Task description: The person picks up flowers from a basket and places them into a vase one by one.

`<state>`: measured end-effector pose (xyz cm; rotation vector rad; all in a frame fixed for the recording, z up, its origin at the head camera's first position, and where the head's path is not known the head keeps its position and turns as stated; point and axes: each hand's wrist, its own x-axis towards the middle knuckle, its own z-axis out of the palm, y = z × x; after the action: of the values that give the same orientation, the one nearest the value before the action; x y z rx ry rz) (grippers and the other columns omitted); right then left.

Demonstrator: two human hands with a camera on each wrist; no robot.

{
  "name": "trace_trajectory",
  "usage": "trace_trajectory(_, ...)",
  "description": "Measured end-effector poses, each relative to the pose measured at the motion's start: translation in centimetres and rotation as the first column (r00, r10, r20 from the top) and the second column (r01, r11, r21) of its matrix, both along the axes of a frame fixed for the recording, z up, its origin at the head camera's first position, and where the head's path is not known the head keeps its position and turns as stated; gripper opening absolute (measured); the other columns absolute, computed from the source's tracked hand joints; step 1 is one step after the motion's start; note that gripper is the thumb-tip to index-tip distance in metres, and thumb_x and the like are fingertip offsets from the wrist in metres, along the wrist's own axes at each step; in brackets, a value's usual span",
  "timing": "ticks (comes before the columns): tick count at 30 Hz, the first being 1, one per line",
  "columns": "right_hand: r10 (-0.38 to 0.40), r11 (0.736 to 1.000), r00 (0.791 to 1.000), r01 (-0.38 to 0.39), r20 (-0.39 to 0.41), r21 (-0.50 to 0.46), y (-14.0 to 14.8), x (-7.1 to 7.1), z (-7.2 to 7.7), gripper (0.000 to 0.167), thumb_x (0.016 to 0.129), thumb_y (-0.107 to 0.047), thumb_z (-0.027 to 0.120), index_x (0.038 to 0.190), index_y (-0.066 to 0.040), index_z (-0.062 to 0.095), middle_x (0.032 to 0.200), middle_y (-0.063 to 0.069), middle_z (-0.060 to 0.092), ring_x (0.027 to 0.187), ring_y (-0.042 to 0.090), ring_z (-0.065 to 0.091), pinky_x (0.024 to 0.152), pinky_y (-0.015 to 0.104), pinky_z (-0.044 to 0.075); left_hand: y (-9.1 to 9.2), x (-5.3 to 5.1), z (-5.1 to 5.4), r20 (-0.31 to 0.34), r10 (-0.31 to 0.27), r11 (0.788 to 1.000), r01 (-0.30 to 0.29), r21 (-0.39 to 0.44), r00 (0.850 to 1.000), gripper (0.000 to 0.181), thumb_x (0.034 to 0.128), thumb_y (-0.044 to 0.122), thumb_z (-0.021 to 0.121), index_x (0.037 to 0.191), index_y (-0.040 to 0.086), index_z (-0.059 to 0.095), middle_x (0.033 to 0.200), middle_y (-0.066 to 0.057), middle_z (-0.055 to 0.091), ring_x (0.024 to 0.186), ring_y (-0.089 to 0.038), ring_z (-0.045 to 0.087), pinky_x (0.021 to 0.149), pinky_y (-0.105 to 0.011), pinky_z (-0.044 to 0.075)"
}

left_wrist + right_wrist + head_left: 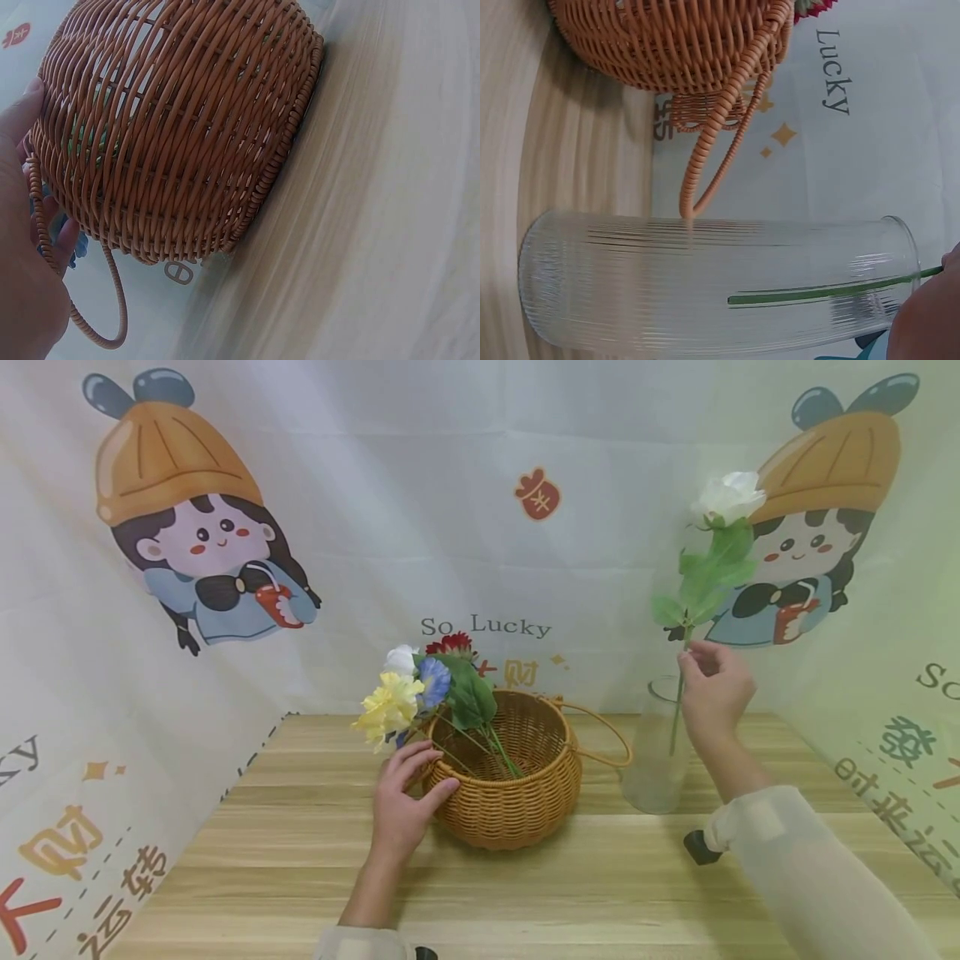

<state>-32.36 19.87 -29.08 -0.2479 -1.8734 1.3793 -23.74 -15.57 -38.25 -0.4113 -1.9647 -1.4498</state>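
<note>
My right hand (716,693) pinches the green stem of a white rose (729,497) above a clear ribbed glass vase (652,768). In the right wrist view the lower end of the stem (817,294) is inside the vase (652,285), off its bottom. My left hand (405,797) holds the rim of a brown wicker basket (510,810), thumb on the near side. White, yellow (388,706), blue (433,683) and red (452,645) flowers lean over the basket's left side, stems inside. The left wrist view shows the left hand (26,247) against the basket (172,127).
The basket's looped handle (607,735) sticks out to the right, close to the vase. Everything stands on a wooden table (525,902). A printed cloth (375,527) hangs behind and at both sides.
</note>
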Motion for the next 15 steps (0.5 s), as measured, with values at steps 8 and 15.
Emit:
trace_trajectory(8, -0.038, 0.997, 0.999, 0.040, -0.028, 0.059, 0.0, 0.0, -1.1, 0.020, 0.090, -0.013, 0.068, 0.106, -0.002, 0.070, 0.088, -0.001, 0.065, 0.075, 0.004, 0.053, 0.066, 0.018, 0.042, 0.1, 0.0, 0.1, -0.001, 0.003, 1.000, -0.003, 0.003, 1.000, 0.035, 0.0740, 0.003, 0.083, 0.105, -0.006, 0.070, 0.124, -0.023, 0.059, 0.118, -0.034, 0.050, 0.093, -0.048, 0.049)
trace_trajectory(15, -0.056, 0.994, 0.998, 0.057, -0.007, 0.098, -0.1, 0.0, -1.7, 0.019, 0.088, -0.011, 0.069, 0.105, -0.002, 0.070, 0.095, 0.009, 0.068, 0.081, 0.012, 0.054, 0.074, 0.021, 0.041, 0.1, 0.1, 0.0, 0.005, 0.005, 1.000, -0.005, 0.000, 1.000, 0.035, 0.0743, 0.003, 0.083, 0.105, -0.006, 0.070, 0.125, -0.023, 0.059, 0.119, -0.034, 0.050, 0.092, -0.049, 0.049)
